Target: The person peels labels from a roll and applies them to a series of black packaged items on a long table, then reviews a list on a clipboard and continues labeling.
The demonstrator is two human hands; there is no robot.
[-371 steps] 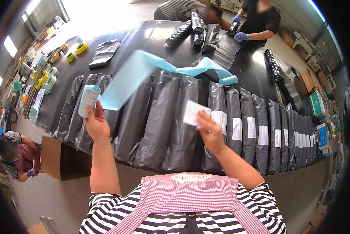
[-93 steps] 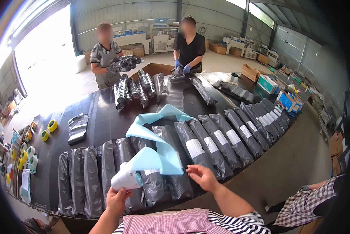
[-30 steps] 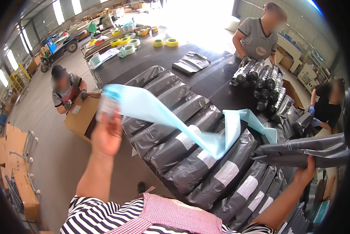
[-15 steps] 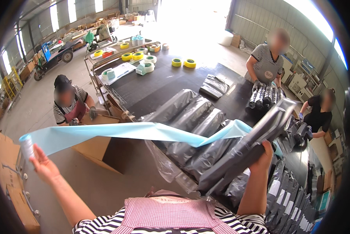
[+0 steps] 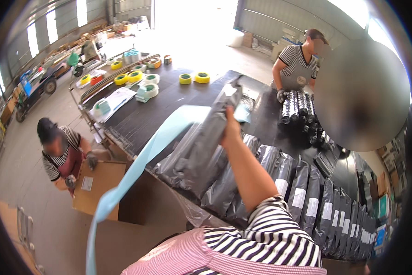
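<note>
Right hand [image 5: 230,123] clasps a grey parcel [image 5: 209,135] over the bench [image 5: 178,95]

I see the right hand closed around the upper part of the parcel, its fingers partly hidden. The parcel is tilted, toward the bench's left end, its lower end near the near edge; I can't tell whether it touches the row of grey parcels [image 5: 300,176] lined along that edge. The left hand is outside my view, so I can't tell its state. A pale blue strip [image 5: 153,146] leads from behind the held parcel, over the near edge, down past a cardboard box [image 5: 93,197]. Two yellow tape rolls [image 5: 193,79] sit toward the far edge; farther right, a co-worker's gloved hand [image 5: 281,95] touches shiny black rolls [image 5: 302,104].
</note>
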